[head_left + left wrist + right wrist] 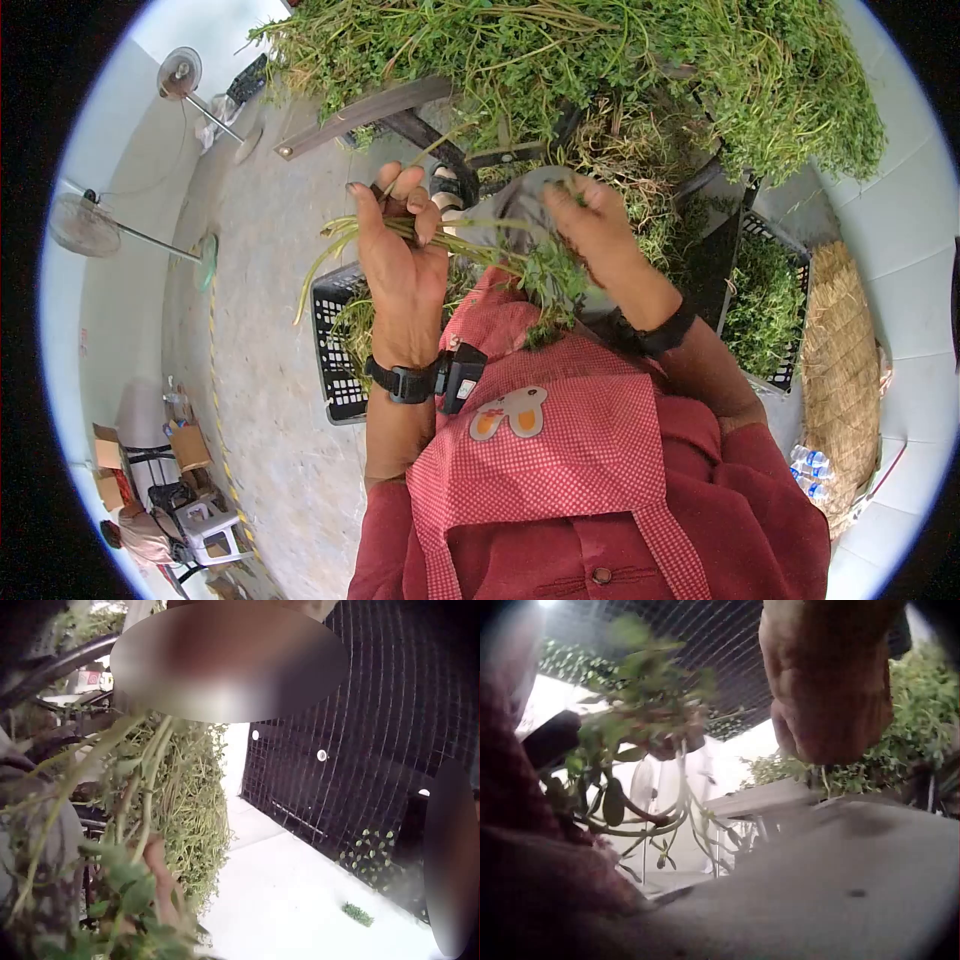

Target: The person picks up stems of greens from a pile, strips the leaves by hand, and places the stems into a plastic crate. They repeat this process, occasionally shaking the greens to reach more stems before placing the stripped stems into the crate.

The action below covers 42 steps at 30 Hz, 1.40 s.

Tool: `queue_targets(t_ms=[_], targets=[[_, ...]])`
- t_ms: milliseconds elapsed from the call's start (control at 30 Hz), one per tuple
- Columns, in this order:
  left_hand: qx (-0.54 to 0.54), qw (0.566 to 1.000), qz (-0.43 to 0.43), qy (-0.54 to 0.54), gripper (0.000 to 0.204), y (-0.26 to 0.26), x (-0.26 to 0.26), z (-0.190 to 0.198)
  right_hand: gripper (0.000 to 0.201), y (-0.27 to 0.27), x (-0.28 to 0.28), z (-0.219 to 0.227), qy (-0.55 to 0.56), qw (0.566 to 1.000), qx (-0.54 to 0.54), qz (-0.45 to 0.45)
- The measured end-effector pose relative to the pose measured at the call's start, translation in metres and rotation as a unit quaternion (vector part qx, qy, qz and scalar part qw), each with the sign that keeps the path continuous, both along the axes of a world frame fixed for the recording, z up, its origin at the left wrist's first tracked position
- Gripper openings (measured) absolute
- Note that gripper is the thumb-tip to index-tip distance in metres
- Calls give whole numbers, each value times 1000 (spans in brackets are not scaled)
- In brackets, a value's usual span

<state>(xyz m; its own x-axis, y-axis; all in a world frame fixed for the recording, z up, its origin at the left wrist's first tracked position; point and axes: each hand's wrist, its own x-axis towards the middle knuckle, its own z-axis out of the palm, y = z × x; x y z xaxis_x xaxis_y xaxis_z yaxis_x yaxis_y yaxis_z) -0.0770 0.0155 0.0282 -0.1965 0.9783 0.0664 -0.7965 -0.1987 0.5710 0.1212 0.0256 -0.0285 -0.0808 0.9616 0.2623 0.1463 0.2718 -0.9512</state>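
Note:
In the head view my left hand (pixel 400 250), palm up, grips a bunch of leafy greens (pixel 555 275). Its bare stems stick out to the left and the leaves hang to the right over the apron. One thin stem (pixel 440 145) stands up past the left fingertips. My right hand (pixel 600 225) is slightly blurred, above and right of the leaves, with its fingers curled and a bit of green at the fingertips. From the right wrist view, the right hand (pixel 829 682) is bunched, and a pale stem (pixel 825 780) shows just under it. The bunch's leaves (pixel 615 799) hang at left.
A large heap of greens (pixel 560 60) covers the surface ahead. Black crates (pixel 345 408) with greens stand on both sides. A straw roll (pixel 840 370) lies at right beside water bottles (pixel 812 470). Two standing fans (pixel 180 72) are at far left.

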Motion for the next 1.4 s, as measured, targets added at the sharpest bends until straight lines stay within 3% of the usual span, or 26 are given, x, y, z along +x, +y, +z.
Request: queue_targets(t_ms=[33,67,200,233,300,367,433,500,567,633,800,833,900,1033,1100,1200,1300,1400], targets=[[-7,1000,8,-4,38,2,-5,-3,23,3,10,-1,219,966,-102,94],[-12,1000,16,-9,39,5,-10,-3,19,6,18,-1,421,866,-197,183],[5,994,99,40,41,11,-20,1,16,-7,32,22,471,820,-281,163],[-5,993,111,29,41,12,-19,3,16,-9,31,27,470,820,-281,166],[-11,992,123,18,42,14,-16,3,14,-19,29,45,382,876,-272,112],[-17,994,104,-1,42,16,-11,-1,13,-21,25,52,350,889,-267,129],[-9,995,95,1,42,15,-6,-3,15,-21,20,46,260,910,-229,227],[2,996,85,4,41,12,-1,-2,19,-23,12,48,201,917,-259,230],[-8,996,85,17,41,6,6,4,22,-26,-2,46,-14,975,-158,158],[-3,997,81,21,40,3,11,7,18,-27,-7,44,11,974,-175,142],[1,998,54,20,41,-3,26,6,25,-19,-15,32,-64,984,-149,77],[-8,999,44,20,41,-4,29,4,25,-20,-20,31,-64,984,-150,74],[-16,999,34,20,41,-5,32,1,25,-18,-28,30,51,986,-140,70],[-14,999,36,16,43,-1,23,-1,19,-13,-14,28,110,971,-200,74],[-11,999,45,-2,43,3,7,-3,12,-13,10,25,376,860,-276,208],[-12,994,110,15,43,12,-8,-4,15,-20,36,32,382,862,-264,203],[-5,993,119,-1,43,14,-4,-3,21,-29,46,43,387,859,-263,209],[-11,994,108,-11,41,13,3,-4,21,-31,43,55,379,863,-301,144]])
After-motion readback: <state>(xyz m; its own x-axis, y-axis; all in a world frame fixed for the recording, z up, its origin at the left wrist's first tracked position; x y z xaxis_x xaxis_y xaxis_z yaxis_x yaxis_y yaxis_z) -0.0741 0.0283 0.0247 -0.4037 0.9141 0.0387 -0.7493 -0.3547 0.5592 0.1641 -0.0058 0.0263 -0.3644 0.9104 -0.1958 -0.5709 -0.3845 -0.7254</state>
